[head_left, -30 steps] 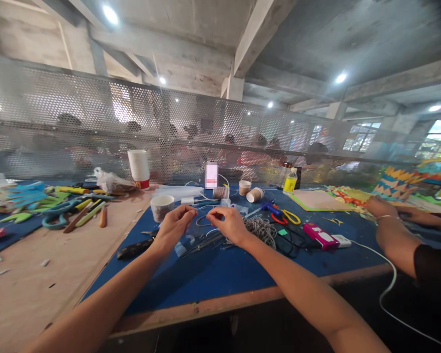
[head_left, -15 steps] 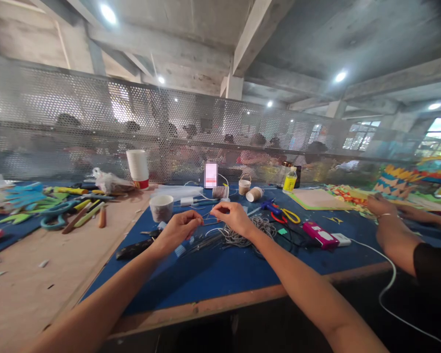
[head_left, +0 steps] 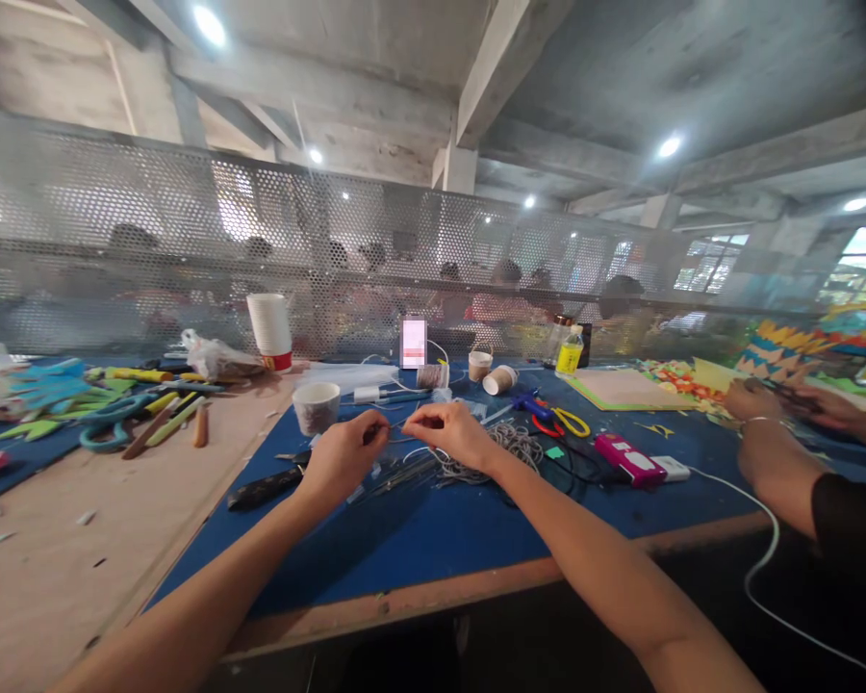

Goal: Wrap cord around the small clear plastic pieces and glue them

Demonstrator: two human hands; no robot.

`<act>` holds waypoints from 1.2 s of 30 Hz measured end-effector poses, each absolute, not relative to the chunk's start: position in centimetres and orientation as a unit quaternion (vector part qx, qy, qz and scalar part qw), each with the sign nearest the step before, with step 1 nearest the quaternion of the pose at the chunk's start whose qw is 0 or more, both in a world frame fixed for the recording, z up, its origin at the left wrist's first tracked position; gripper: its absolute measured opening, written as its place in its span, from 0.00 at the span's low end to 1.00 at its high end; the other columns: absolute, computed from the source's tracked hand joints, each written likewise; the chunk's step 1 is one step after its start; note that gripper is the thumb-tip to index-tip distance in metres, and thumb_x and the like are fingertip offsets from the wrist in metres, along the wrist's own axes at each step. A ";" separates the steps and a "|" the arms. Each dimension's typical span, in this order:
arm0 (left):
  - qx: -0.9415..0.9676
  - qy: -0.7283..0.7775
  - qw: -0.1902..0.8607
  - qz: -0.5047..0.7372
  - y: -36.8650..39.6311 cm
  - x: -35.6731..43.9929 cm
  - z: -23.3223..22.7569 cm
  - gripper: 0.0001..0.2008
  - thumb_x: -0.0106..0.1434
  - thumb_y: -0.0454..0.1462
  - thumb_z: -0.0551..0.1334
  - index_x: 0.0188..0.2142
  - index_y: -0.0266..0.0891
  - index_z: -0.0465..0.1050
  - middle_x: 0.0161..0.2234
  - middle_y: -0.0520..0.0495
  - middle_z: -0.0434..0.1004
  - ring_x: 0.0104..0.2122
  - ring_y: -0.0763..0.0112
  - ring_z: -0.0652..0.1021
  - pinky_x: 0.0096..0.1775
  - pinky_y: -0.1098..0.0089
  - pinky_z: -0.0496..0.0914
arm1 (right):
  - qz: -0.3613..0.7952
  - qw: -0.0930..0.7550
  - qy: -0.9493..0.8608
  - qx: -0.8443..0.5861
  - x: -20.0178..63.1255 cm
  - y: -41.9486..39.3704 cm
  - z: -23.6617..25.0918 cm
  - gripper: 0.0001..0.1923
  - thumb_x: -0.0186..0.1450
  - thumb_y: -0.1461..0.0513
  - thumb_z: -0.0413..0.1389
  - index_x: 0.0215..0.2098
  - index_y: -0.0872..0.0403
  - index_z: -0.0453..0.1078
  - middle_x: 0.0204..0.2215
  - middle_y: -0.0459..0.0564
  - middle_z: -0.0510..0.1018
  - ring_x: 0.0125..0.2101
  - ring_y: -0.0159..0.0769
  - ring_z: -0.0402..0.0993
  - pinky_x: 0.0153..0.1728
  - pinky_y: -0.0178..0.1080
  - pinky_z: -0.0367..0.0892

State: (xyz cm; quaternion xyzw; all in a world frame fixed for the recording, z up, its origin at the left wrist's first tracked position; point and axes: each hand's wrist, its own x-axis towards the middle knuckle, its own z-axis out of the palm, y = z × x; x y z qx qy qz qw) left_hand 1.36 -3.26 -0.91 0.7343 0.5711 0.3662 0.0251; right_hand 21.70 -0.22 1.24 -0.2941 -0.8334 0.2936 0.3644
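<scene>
Thin grey strand [head_left: 396, 427], cord or wire I cannot tell which, crosses the short gap between a person's two bare hands. It hangs above a dark blue work mat [head_left: 375, 568], to the left of a tangled heap of grey cord [head_left: 514, 450] lying on the same mat.

From where I stand, the likeliest trouble is a slip: the strand is very fine, only fingertips seem to hold it, and those fingers hide both its ends. Too hard a pull could kink or snap it. If dropped, it could be lost among the loose bundle of thin dark wires [head_left: 404, 476] just left of the heap. A sweep of the right arm might snag the heap's loops, and a jerk to the left could knock the white paper cup with a greyish side [head_left: 316, 409], which stands well left of the heap and near the left hand.

Both bare forearms slant inward from wide apart. The left hand [head_left: 347, 450], left of the heap, turns inward, thumb and forefinger drawn together at the strand. The right hand [head_left: 447, 433], by the heap's left edge, is bent at the wrist with knuckles up, its thumb and forefinger pinched, apparently on the strand's other end.
</scene>
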 end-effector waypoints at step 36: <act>0.602 0.428 0.404 0.540 -3.7 1.9 0.4 0.12 0.58 0.44 0.61 0.31 0.37 0.73 0.17 0.58 0.58 0.17 0.78 0.60 0.20 0.76 0.55 | 0.030 0.443 -0.808 -0.387 20.5 0.3 -0.2 0.05 0.64 0.59 0.60 0.31 0.50 0.77 0.35 0.47 0.81 0.44 0.38 0.72 0.51 0.43 0.55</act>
